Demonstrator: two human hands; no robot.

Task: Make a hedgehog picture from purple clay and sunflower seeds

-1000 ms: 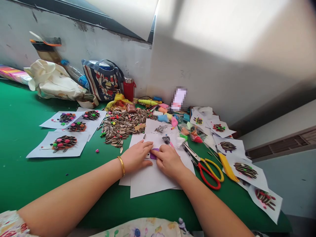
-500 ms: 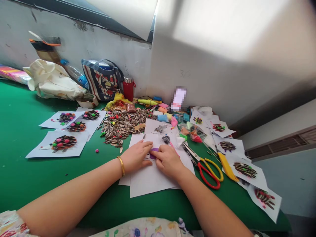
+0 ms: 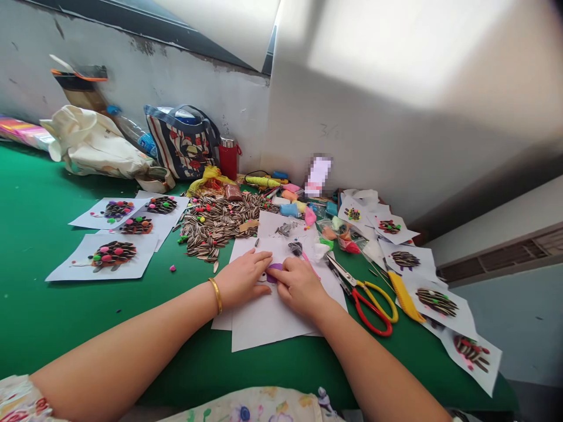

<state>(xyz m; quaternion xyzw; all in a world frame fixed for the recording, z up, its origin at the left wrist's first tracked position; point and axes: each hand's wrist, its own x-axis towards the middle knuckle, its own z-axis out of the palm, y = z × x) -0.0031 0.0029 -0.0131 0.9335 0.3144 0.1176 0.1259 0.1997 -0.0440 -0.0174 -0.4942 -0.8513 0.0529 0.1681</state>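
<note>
My left hand point(image 3: 245, 275) lies on a white sheet of paper point(image 3: 259, 328), fingers stretched out and thumb apart. Just right of it, my right hand point(image 3: 302, 287) presses a flat purple patch of what looks like modelling clay point(image 3: 275, 273) with its index fingertip. The other fingers of that hand are loosely bent, and nothing shows between them. Both hands cover part of the purple patch. Beyond the right hand sits a small dark lump point(image 3: 295, 248) on the paper. Scissors point(image 3: 361, 293) with one red and one yellow handle lie partly open to the right.
A heap of sunflower seeds point(image 3: 220, 223) lies behind my left hand. Bagged coloured clay point(image 3: 347, 237) is behind the right. Seed-covered hedgehog pictures lie on paper at left point(image 3: 101, 258) and right point(image 3: 440, 302). A yellow cutter point(image 3: 404, 298), red flask point(image 3: 228, 159) and cloth bag point(image 3: 182, 143) also stand about.
</note>
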